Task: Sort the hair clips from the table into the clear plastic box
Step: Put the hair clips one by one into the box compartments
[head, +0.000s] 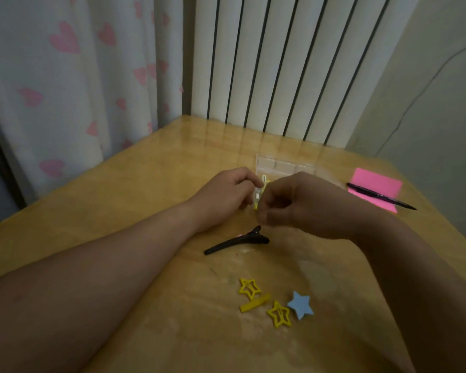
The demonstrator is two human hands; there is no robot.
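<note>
Fingers (264, 210) of your right hand (304, 205) are pinched together on a small yellow clip (258, 203), and those of your left hand (226, 195) close on the same piece from the other side, so both hands meet over one item. It looks like a yellow clip with pale or clear parts at its upper end, but your knuckles hide most of it and whether it is one clip or several on a card cannot be told. You hold it just above the near edge of the clear plastic box (283, 165), which sits on the table (145, 184) right behind your hands; two-handed holding here probably serves to align or open the clip before dropping it in, though that is a judgement. The box's compartments that show look bare; its near part is covered by your hands. Just below your hands lies a long black clip (234, 244), flat on the table. Nearer to you a cluster waits: two open yellow star clips (249, 288) (279, 313), a yellow bar clip (254, 302) between them, and a solid blue star clip (300, 305) touching or just beside the lower star. To the right, well apart from the clips, a black pen (379, 196) rests across a pink notepad (374, 189), not part of the sort. Most clips remain unsorted.
</note>
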